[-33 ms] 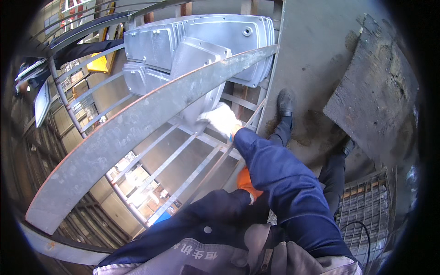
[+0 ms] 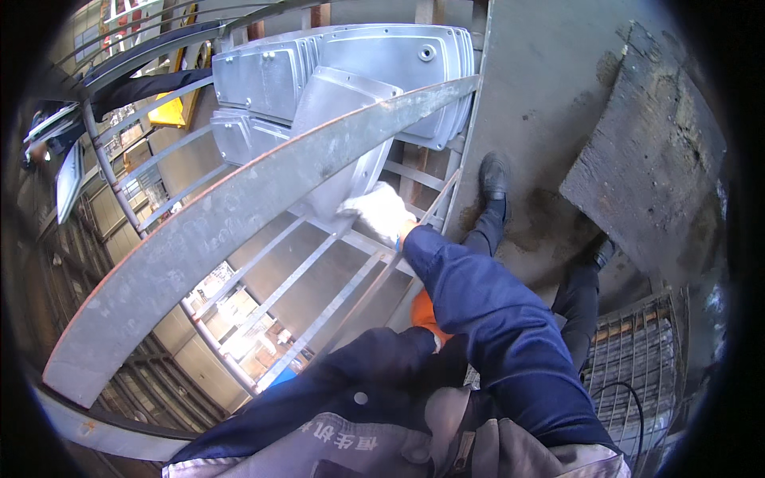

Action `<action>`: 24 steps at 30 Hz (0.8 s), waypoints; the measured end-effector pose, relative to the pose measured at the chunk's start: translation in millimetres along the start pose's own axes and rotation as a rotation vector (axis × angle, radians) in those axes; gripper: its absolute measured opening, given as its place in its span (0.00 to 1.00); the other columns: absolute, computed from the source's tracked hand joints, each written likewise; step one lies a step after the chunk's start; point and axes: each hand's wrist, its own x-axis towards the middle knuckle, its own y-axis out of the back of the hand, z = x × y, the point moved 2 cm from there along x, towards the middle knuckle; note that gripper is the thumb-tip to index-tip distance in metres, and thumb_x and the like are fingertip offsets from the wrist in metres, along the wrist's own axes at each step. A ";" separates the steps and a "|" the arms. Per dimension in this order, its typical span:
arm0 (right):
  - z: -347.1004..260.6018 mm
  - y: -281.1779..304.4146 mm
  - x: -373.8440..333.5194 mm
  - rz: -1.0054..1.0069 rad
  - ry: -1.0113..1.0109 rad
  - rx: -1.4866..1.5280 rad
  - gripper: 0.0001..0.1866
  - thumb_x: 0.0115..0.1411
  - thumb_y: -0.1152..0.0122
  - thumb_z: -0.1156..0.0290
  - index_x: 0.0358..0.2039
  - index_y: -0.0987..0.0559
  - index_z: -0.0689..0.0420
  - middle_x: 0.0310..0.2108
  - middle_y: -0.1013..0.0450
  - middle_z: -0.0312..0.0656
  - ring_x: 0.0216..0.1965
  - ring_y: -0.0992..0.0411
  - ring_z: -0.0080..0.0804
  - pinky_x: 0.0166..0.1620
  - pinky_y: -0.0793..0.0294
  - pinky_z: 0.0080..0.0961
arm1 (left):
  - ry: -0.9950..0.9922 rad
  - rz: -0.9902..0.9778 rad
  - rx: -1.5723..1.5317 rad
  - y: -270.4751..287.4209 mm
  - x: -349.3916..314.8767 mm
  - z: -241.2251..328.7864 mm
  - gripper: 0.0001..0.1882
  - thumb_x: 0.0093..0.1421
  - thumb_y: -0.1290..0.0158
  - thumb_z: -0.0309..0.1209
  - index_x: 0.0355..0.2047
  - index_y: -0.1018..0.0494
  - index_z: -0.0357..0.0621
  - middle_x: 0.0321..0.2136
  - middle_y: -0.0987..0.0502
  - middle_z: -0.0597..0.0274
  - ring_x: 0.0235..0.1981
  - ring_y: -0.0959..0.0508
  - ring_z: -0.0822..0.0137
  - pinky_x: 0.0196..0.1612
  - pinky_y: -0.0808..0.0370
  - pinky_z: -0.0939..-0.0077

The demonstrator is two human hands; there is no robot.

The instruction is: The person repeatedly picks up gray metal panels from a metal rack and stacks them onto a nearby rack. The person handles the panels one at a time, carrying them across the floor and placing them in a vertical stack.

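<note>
Grey panel (image 2: 339, 99) (tilted) lies just beyond the white-gloved right grip (image 2: 380, 211)

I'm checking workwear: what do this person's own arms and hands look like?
Both sleeves are dark navy, the right one creased. The right hand wears a white glove, with a sliver of blue at the wrist. The left hand appears to wear an orange glove, partly hidden behind the right sleeve.
</note>
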 end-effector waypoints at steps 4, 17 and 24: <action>7.1 -19.9 -31.6 -0.025 -0.140 0.482 0.16 0.51 0.33 0.77 0.41 0.21 0.68 0.39 0.22 0.46 0.44 0.24 0.36 0.52 0.27 0.32 | -0.035 -0.026 0.034 -3.0 -1.7 -7.5 0.26 0.53 0.42 0.40 0.51 0.29 0.40 0.44 0.22 0.46 0.47 0.23 0.47 0.51 0.26 0.58; -23.7 50.7 -191.0 0.162 -0.079 0.633 0.21 0.52 0.36 0.85 0.48 0.25 0.70 0.42 0.23 0.51 0.42 0.22 0.41 0.48 0.21 0.34 | 0.005 -0.111 0.227 -24.1 15.3 14.1 0.27 0.55 0.43 0.45 0.49 0.29 0.41 0.45 0.22 0.49 0.49 0.23 0.50 0.51 0.26 0.59; -61.3 99.5 -315.6 0.426 -0.011 0.548 0.26 0.46 0.34 0.86 0.49 0.24 0.69 0.40 0.21 0.47 0.40 0.21 0.36 0.48 0.22 0.30 | 0.151 -0.197 0.471 -28.5 21.3 47.2 0.27 0.56 0.44 0.48 0.48 0.28 0.42 0.46 0.22 0.50 0.50 0.23 0.51 0.51 0.26 0.59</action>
